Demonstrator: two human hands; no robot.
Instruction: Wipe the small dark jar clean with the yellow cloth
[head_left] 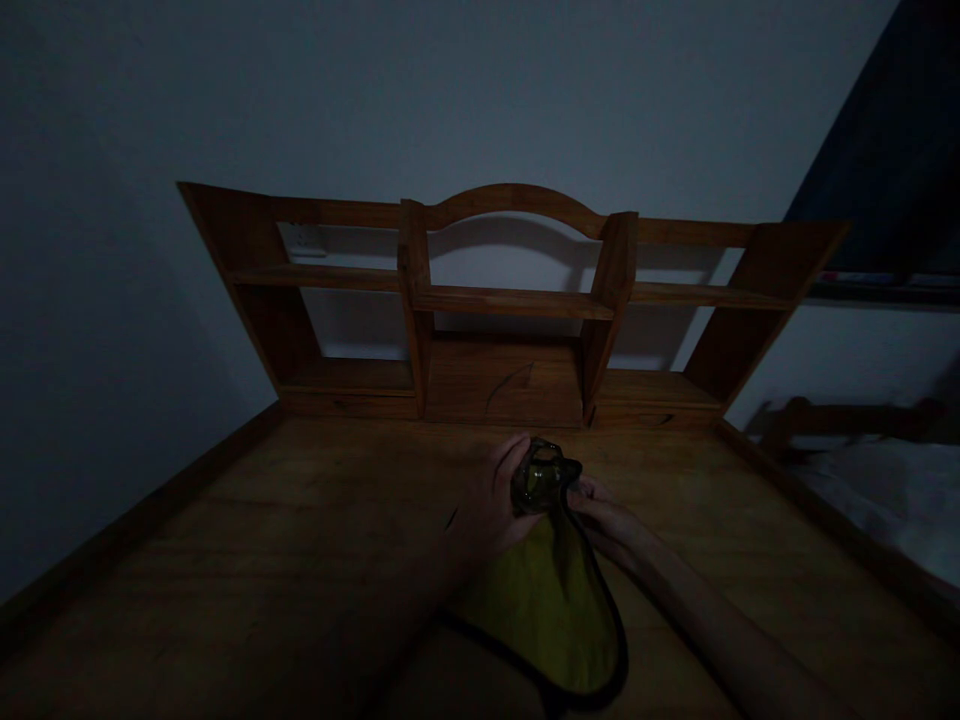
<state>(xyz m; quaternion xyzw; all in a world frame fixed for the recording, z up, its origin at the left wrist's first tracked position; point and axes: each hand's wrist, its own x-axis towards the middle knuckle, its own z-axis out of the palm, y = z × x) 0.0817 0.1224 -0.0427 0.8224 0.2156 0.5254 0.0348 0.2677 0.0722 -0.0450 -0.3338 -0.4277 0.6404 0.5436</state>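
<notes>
The room is dim. My left hand (495, 500) wraps its fingers round a small clear glass object (537, 482) held just above the wooden desk (300, 560). My right hand (604, 520) grips the top of a yellow cloth with a dark border (551, 605), bunched against the glass. The cloth hangs down from both hands and spreads over the desk toward me. What the glass object is exactly, I cannot make out in the low light.
A wooden shelf unit (510, 300) with bare shelves stands at the back of the desk against a pale wall. A raised rim runs along the desk's left and right edges. A bed with pale bedding (892, 490) lies to the right.
</notes>
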